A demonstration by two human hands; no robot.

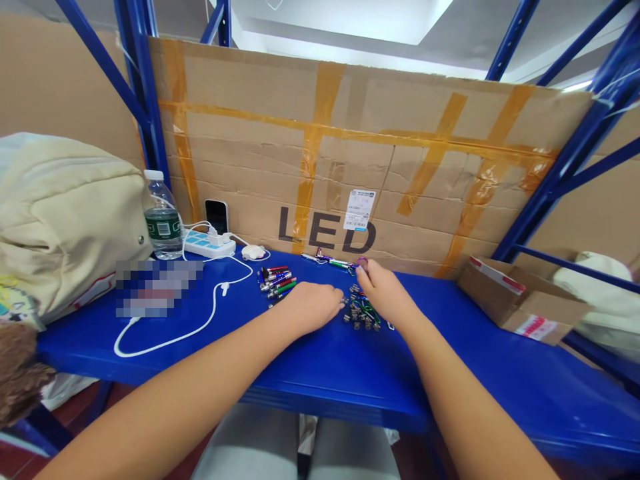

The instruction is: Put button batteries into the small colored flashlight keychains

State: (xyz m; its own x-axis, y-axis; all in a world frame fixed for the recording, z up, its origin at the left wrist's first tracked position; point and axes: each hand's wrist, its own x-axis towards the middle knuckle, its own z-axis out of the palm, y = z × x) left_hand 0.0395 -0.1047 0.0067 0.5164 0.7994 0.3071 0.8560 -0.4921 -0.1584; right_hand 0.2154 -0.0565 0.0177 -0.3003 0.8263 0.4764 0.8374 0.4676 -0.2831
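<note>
My left hand [320, 307] rests low over the blue table with its fingers curled together; whatever lies under the fingertips is hidden. Small shiny coloured metal tubes [283, 285], in red, blue and green, lie in a group just left of it. In a pinch, my right hand [380, 283] has a curved purple clip [363, 262]. Below that hand is a pile of small metal caps with coloured clips [361, 315], partly covered by the fingers. Behind both hands, several slim tubes with clips [330, 261] lie in a row by the cardboard.
A cardboard sheet [250, 167] stands along the table's back. To the left are a cream bag [75, 220], a water bottle [164, 220], a power strip [207, 244] and a white cable [214, 310]. An open cardboard box [515, 300] sits on the right.
</note>
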